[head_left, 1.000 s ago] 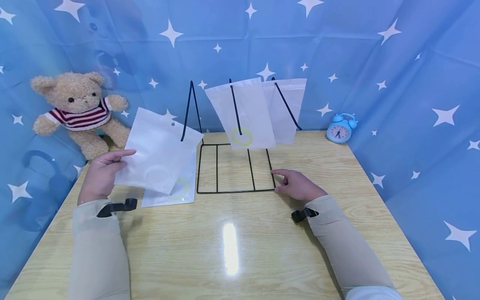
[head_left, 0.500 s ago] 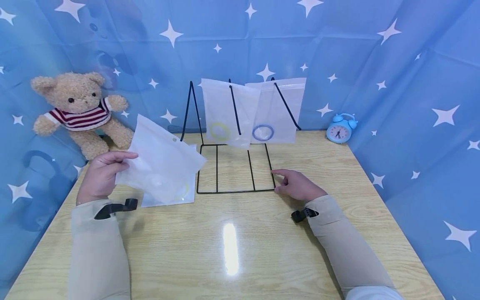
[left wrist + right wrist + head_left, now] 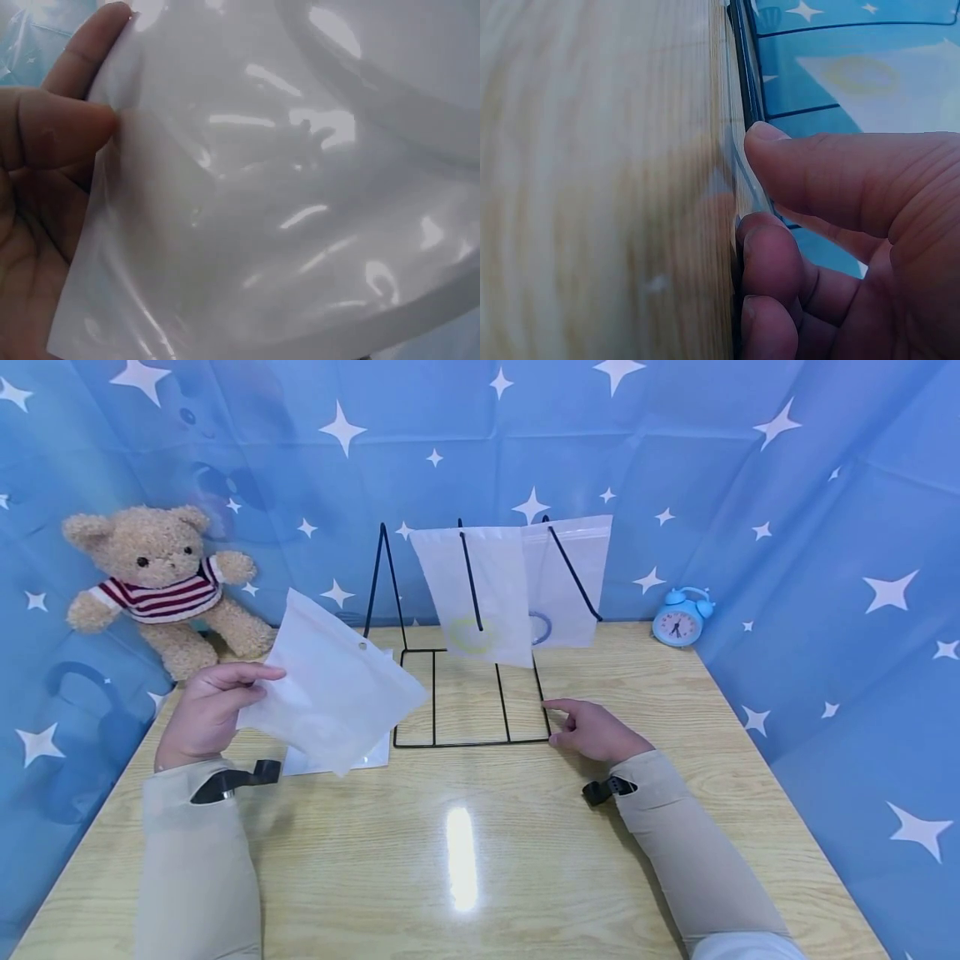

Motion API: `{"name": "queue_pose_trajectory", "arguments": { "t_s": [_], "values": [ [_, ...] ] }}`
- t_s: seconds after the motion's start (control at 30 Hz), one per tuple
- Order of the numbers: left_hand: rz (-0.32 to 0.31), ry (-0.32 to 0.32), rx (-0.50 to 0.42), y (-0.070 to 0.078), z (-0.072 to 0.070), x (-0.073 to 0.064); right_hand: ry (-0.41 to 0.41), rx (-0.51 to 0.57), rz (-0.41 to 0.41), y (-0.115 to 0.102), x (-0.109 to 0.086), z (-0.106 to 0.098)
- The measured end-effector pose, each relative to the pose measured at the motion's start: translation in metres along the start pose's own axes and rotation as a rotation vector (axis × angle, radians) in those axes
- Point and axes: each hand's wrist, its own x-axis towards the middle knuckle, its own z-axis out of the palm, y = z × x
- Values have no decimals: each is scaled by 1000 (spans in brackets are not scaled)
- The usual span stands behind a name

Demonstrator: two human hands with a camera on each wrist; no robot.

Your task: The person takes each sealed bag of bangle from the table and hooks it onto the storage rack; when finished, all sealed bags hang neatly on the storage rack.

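Bag pinched in L hand, near left end of rack (hole seen in head view only). R hand holds rack's near-right corner; R wrist cam alone shows its curled fingers.

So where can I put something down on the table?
The biggest bare patch of table is up front, between the left sleeve and right sleeve. A smaller one is between the right grip and the blue clock. Crowded: the rack with its hanging bags, and the left, where the left grip holds a bag above a second bag.
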Motion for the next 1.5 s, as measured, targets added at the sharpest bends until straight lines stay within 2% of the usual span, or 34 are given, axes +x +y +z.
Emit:
{"name": "queue_pose_trajectory", "arguments": {
  "t_s": [0.37,0.57,0.87,1.03,1.2,1.5],
  "values": [
    [-70,-16,33,-1,-2,0,2,4,5,0,-1,0],
    [-70,-12,32,-5,-1,2,3,0,4,1,0,0],
    [-65,23,40,-12,8,10,6,-11,3,2,1,0],
    [-88,73,139,-14,15,13,9,-18,10,2,1,1],
    [-120,84,235,-17,26,16,8,-22,14,2,1,1],
    [-110,107,326,-20,39,22,-3,3,13,1,1,0]
  ]
}}
